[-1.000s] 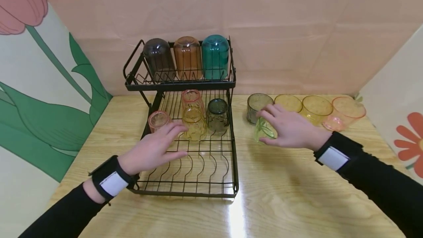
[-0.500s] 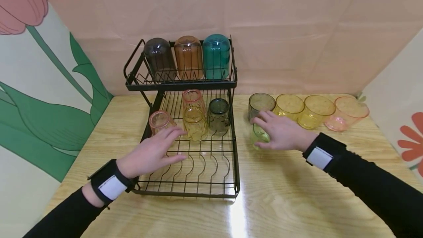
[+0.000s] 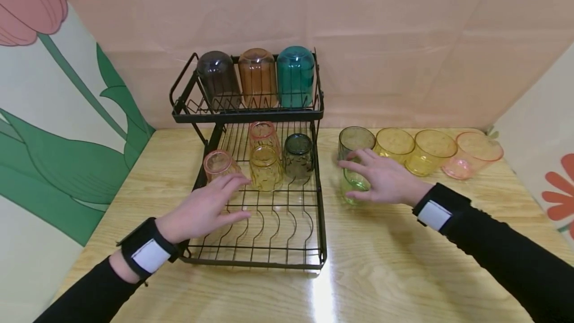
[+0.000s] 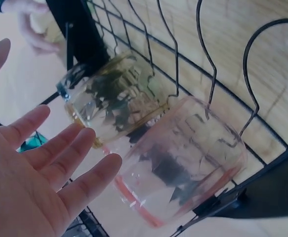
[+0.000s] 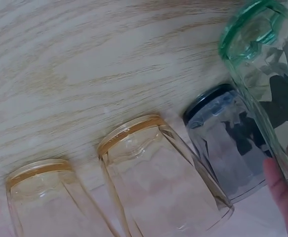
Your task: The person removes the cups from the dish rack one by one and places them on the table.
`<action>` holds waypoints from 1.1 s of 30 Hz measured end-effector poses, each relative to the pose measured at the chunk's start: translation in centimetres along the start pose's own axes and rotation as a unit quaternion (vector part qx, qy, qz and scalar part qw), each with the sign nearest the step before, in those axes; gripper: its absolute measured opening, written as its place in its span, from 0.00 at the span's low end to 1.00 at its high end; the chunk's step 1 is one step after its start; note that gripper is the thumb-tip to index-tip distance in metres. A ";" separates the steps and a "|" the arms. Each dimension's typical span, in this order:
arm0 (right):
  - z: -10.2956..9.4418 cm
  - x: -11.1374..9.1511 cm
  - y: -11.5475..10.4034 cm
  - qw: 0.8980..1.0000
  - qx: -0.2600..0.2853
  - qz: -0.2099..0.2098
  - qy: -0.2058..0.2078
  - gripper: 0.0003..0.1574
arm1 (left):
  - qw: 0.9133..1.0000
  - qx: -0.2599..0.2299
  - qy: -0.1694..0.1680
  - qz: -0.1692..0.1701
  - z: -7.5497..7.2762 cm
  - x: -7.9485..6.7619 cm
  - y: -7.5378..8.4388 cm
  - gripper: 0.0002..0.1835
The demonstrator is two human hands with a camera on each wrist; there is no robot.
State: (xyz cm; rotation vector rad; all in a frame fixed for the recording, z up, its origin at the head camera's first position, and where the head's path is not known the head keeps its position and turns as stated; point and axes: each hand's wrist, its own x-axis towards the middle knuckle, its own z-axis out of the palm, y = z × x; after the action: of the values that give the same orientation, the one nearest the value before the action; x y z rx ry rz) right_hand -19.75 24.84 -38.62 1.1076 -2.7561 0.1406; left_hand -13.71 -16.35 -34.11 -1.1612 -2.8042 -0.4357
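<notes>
In the head view my left hand (image 3: 204, 208) hovers over the lower tier of a black dish rack (image 3: 253, 264), fingers extended and holding nothing. Its fingers are close to an upside-down pink glass (image 3: 219, 163), also large in the left wrist view. A yellow glass (image 3: 266, 171) stands on the rack beyond the fingertips. My right hand (image 3: 381, 178) is around a light green glass (image 3: 356, 183) on the table, fingers spread on one side and thumb on the other. The right wrist view shows that green glass (image 5: 262, 54) with a fingertip near its rim; firm contact cannot be told.
Behind the green glass a grey glass (image 3: 354, 138) stands upright, followed rightward by two yellow glasses and a pink glass (image 3: 477, 151). The rack also holds a dark glass (image 3: 298, 158) and another pink glass. Its upper tier carries black, brown and teal (image 3: 296, 76) glasses.
My right hand has moved left with the green glass, which was tilted and now stands on the table. Its fingers have since straightened somewhat. The left hand has barely moved.
</notes>
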 end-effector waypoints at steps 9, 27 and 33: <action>0.6 0.1 0.7 0.997 -0.025 -0.044 0.054 0.45 | 0.999 0.009 0.044 -0.009 -2.0 1.1 -1.8 0.35; -1.0 -0.7 -0.5 0.994 -0.003 -0.055 0.094 0.49 | 0.987 0.121 -0.010 -0.103 -2.7 4.3 -4.7 0.57; -2.1 -2.3 -2.4 0.992 0.014 -0.063 0.105 0.49 | 0.989 0.100 -0.032 -0.104 -2.0 5.1 -5.3 0.59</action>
State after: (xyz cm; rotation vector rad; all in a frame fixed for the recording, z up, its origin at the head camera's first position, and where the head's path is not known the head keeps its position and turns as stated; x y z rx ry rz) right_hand -16.18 24.98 -36.89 1.1948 -2.4998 0.2659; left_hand -21.12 -17.05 -32.50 -0.8636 -2.9528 -0.1268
